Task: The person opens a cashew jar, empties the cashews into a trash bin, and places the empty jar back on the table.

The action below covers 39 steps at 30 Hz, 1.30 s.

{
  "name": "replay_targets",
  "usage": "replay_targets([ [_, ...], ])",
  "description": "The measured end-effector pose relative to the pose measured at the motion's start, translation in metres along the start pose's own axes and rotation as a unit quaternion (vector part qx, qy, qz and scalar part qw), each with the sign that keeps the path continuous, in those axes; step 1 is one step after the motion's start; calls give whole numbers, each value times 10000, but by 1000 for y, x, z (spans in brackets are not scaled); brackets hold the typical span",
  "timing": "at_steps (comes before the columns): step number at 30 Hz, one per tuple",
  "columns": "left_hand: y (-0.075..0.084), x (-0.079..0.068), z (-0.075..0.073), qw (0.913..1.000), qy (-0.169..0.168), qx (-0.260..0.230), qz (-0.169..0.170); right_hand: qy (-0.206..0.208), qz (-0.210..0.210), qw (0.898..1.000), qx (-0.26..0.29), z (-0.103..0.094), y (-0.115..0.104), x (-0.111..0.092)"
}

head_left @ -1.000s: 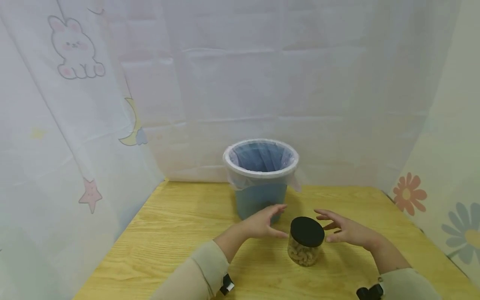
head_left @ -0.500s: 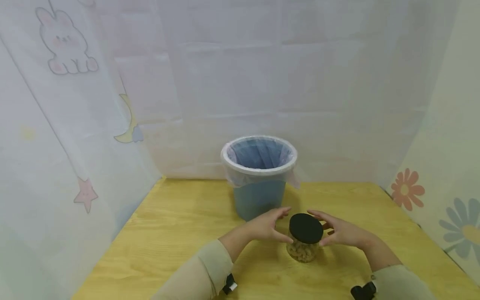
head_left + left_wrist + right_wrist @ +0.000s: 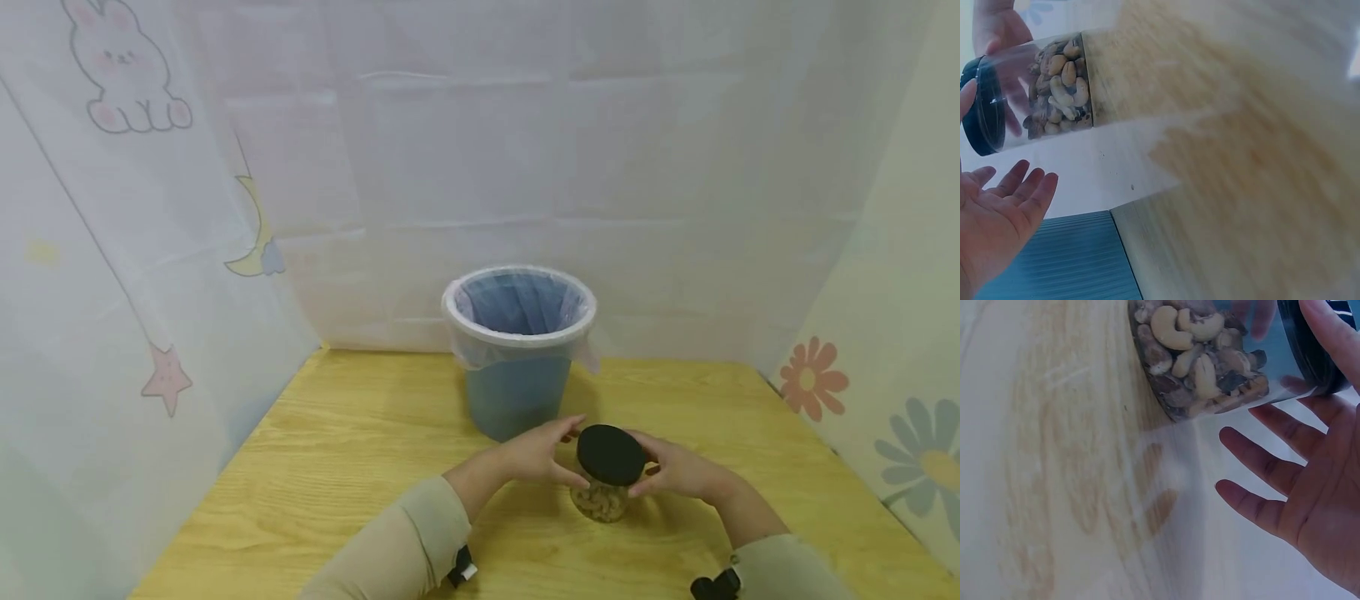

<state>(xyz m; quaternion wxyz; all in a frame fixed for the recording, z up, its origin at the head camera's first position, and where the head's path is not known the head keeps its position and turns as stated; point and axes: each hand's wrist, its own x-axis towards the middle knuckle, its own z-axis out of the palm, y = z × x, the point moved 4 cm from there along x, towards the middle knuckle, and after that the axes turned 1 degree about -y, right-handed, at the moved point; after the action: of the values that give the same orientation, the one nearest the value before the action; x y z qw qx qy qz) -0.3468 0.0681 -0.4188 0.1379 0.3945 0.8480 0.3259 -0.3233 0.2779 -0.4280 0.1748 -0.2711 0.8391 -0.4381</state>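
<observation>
A clear jar (image 3: 598, 500) with a black lid (image 3: 611, 455) stands upright on the wooden table. Cashews and other nuts (image 3: 1060, 87) fill its lower part. My left hand (image 3: 536, 454) is at the jar's left side, its fingers spread apart; in the left wrist view they stand off the jar, while the thumb tip is near the lid. On the other side, my right hand (image 3: 678, 472) has its thumb by the lid and its other fingers extended below it in the right wrist view. Whether the right thumb touches the jar cannot be told.
A blue trash bin (image 3: 517, 396) with a white rim and a thin plastic liner stands behind the left hand. Printed cloth (image 3: 480, 167) encloses the back and sides of the table (image 3: 360, 450).
Both hands have moved in closer to the jar, the right one leftward and the left one slightly rightward. The jar has stayed in place on the table.
</observation>
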Motion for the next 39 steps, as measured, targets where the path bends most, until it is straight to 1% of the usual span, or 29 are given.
replay_targets([
  [6, -3, 3, 4, 9999, -22, -132, -85, -63, -242, 9992, 314, 3, 4, 1],
  [11, -2, 4, 6, 9998, -83, -127, 87, -160, -421, 9977, 498, 3, 5, 0],
  [14, 0, 4, 6, 9998, -78, -74, 158, -204, -401, 9976, 523, 3, 5, -1],
  [20, 0, 3, 6, 9999, 54, -108, 47, -221, -391, 9976, 535, 3, 6, -1],
  [25, 1, 5, 7, 9999, -32, 99, 115, -81, -424, 9980, 468, 2, 7, -1],
  [32, 0, 6, 10, 9998, -26, 86, -188, -69, -399, 9980, 487, 2, 7, -2],
  [39, -2, 8, 11, 9997, 22, -38, -222, -44, -613, 9966, 554, 2, 5, -2],
])
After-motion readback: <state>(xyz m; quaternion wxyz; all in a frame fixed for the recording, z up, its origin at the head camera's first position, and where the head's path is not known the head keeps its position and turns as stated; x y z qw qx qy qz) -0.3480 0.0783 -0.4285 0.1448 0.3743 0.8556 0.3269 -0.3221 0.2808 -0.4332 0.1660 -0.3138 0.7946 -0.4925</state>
